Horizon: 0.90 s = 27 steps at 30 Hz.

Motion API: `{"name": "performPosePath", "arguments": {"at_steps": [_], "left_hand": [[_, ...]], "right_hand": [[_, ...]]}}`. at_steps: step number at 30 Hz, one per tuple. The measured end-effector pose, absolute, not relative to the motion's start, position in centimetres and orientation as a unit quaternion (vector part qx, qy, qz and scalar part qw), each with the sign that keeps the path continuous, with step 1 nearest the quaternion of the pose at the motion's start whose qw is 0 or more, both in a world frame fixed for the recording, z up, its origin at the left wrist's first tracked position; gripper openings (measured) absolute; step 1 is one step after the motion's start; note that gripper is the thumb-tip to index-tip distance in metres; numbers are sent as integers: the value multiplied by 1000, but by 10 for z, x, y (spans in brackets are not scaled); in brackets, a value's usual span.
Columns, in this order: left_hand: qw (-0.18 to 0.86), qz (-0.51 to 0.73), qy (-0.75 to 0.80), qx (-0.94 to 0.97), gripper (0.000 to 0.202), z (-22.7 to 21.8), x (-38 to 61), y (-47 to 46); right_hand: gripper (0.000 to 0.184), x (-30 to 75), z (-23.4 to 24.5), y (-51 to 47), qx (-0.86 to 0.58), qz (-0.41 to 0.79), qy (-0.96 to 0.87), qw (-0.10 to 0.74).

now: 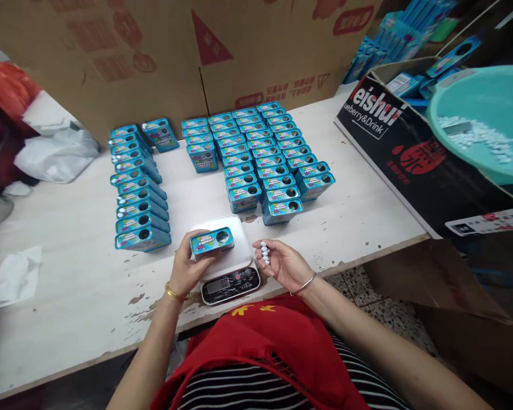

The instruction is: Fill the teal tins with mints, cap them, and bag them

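Note:
A blue candy tin (211,241) with a dark round hole in its top is gripped by my left hand (187,263). It is over the white plate of a digital kitchen scale (236,239); whether it rests on the plate I cannot tell. My right hand (284,263), to the right of the scale, has its palm turned up and fingers curled. Several small white candies (265,253) lie in a short row along its fingers. Behind the scale, rows of matching tins (244,196) stand upright, and another column of tins (142,237) is to the left.
A large cardboard box (162,62) closes off the table's back. On the right, a black printed carton (393,134) holds blue packs, and a turquoise basin (474,85) with white candies and a scoop sits over it. Left are a plastic bag (55,156) and white paper (17,276).

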<state>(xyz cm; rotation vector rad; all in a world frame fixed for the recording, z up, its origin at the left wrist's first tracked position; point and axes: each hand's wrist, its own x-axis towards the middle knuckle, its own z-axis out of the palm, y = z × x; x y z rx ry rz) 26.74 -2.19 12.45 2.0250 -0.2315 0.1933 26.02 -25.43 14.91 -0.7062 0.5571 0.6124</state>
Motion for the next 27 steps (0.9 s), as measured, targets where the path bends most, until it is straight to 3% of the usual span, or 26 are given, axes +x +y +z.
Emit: {"name": "performPosePath", "arguments": {"at_steps": [4, 11, 27], "left_hand": [[563, 60, -117, 816, 67, 139, 265, -9], [581, 167, -76, 793, 51, 161, 261, 19], [525, 111, -103, 838, 59, 163, 264, 17]], "right_hand": [[15, 257, 144, -260, -349, 277, 286, 848], [20, 251, 134, -272, -375, 265, 302, 836], [29, 247, 127, -272, -412, 265, 273, 828]]}}
